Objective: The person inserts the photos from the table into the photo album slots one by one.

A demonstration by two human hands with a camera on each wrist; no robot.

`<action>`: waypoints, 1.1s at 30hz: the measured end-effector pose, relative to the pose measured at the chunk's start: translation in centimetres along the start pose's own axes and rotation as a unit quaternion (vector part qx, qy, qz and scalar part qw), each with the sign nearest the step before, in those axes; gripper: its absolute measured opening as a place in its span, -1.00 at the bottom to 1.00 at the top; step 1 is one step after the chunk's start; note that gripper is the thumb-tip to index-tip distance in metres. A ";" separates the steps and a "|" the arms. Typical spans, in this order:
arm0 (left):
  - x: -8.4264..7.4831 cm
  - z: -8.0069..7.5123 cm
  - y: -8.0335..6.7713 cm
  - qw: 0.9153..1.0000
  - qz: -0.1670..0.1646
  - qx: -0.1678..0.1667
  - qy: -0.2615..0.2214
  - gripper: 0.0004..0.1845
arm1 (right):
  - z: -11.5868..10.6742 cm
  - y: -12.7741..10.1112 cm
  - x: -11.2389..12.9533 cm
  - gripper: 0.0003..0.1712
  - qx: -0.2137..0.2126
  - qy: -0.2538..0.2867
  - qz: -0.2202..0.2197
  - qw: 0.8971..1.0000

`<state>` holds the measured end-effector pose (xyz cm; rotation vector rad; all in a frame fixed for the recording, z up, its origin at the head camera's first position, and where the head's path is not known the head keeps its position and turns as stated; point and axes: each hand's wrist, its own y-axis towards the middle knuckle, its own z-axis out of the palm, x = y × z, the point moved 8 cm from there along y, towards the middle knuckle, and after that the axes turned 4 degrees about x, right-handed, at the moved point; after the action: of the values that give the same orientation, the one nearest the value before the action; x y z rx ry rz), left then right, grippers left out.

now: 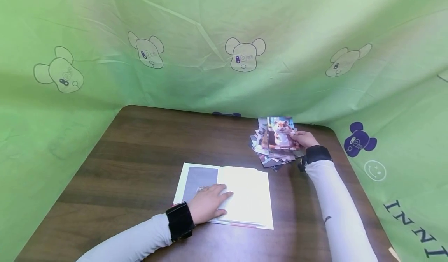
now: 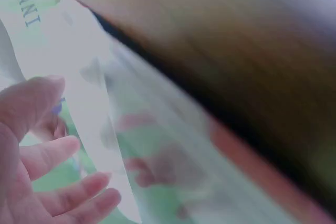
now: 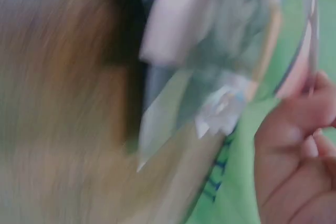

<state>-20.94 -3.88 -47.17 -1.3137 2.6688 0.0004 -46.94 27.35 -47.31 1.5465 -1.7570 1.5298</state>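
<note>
at the far right of the bench (image 1: 140, 145), our right hand (image 1: 303, 139) pinches the hamster photo (image 1: 281, 132) just above the photo pile (image 1: 273, 153), so nothing is in the open album (image 1: 245, 192) yet. our left hand (image 1: 208, 203) lies flat on its page. wrist views blur; only the head view shows the layout.
</note>
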 end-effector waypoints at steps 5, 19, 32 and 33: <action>-1.7 -0.2 1.9 1.000 0.013 0.002 0.002 -0.45 | 3.9 -1.2 2.5 -0.81 0.121 0.099 -0.027 0.987; -2.7 0.6 3.6 0.999 0.024 -0.013 0.043 -0.50 | 16.0 -2.9 4.5 -0.77 0.202 0.112 -0.080 0.970; -2.6 0.4 3.5 1.000 0.016 -0.009 0.025 -0.52 | 17.2 -2.0 4.3 -0.65 0.135 0.085 -0.056 0.986; -2.6 0.4 3.4 1.000 0.015 -0.007 0.021 -0.52 | 17.2 -1.9 4.3 -0.66 0.135 0.085 -0.055 0.986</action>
<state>-22.03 0.31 -47.39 -1.2913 2.7281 -0.0058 -40.31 10.87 -49.20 1.5511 -1.3945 1.8432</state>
